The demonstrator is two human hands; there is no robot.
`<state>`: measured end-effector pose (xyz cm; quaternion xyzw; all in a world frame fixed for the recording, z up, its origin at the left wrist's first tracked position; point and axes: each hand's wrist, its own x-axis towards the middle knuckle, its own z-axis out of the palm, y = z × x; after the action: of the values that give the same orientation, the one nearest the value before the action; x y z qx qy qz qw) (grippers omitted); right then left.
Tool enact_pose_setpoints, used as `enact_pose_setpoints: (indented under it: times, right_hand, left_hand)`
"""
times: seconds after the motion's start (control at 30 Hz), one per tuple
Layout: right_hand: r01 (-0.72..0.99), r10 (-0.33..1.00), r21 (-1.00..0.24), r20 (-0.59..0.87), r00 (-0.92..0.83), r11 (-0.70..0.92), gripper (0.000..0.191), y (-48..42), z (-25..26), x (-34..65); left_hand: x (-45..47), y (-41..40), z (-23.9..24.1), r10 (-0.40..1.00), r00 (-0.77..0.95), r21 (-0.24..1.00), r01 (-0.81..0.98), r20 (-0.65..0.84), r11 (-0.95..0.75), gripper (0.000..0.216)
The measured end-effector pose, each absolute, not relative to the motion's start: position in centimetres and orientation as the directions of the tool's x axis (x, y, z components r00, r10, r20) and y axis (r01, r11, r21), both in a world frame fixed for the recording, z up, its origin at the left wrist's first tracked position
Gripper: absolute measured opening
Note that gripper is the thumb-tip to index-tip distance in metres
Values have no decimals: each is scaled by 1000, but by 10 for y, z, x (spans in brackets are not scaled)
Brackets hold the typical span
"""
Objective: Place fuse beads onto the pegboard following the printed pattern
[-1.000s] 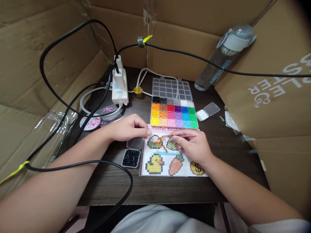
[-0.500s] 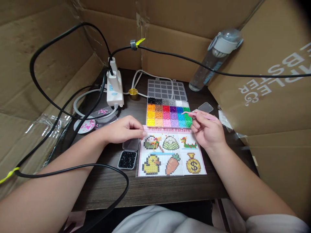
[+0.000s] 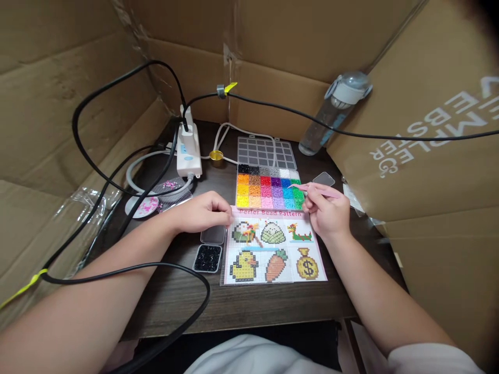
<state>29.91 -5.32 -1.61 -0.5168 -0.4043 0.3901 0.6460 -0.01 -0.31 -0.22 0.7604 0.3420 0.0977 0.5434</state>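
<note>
Pink tweezers [image 3: 317,190] with a bent tip are pinched in my right hand [image 3: 331,210]; their tip hangs over the blue and green cells of the bead box [image 3: 268,189]. Whether a bead sits in the tip is too small to tell. My left hand [image 3: 205,212] is closed, fingers curled and thumb along the upper left corner of the bead pattern sheet [image 3: 278,244]; what it holds, if anything, is hidden. A clear pegboard [image 3: 237,283] lies over the sheet's left part, with beads on the duck picture. Beside it stands a small box of black beads [image 3: 207,258].
A power strip [image 3: 189,156] with black cables [image 3: 128,267] looping over my left arm stands at the back left. Near it are a gold cup [image 3: 216,158] and a white dish of pink beads [image 3: 142,206]. A water bottle [image 3: 331,114] leans against the cardboard wall [image 3: 273,93].
The whole view has shifted slightly, so things appear lower. Both hands keep their places: the left by the sheet's corner, the right with the tweezers over the blue and green cells.
</note>
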Motion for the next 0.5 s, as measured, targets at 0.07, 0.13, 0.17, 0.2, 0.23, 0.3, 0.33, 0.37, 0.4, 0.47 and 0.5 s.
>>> enact_pose_setpoints:
  times: [0.07,0.13,0.17,0.2,0.23,0.3,0.33,0.37,0.4,0.47,0.5]
  right_hand:
    - [31,911,-978,204,358,206,19,-53,-11,297]
    - [134,910,-964,261,321,229,19,-51,-1,294]
    - [180,913,-957,275,300,229,19,-48,5,292]
    - [222,919,-950,278,280,220,19,-44,10,289]
    - [257,926,-945,272,263,205,20,-40,15,286]
    - [298,935,-938,257,244,180,22,-30,20,278]
    - [303,938,-938,247,244,168,24,-26,21,274]
    - [301,938,-940,239,250,160,26,-22,19,270]
    - [300,938,-942,229,259,147,28,-19,15,266]
    - [312,937,-941,218,272,129,32,-16,4,259]
    - [321,934,-938,224,279,129,32,-16,-3,257]
  left_hand:
    - [0,-3,-3,626,750,900,400,-213,-173,30]
    - [0,-3,-4,630,748,904,393,-208,-169,30]
    - [-1,-3,-5,629,748,903,396,-211,-168,29]
    - [-2,-3,-5,629,748,902,397,-213,-167,30]
    - [-3,-3,-5,623,752,902,397,-214,-169,29]
    - [-4,-4,-5,618,757,902,396,-214,-173,29]
    - [-5,-4,-5,613,760,901,396,-215,-176,29]
    - [-5,-4,-5,613,760,900,399,-215,-179,29]
    - [-6,-4,-5,610,761,898,402,-218,-180,29]
    - [-6,-4,-4,609,760,895,409,-228,-176,27]
    - [-6,-5,-4,609,757,894,414,-235,-170,26]
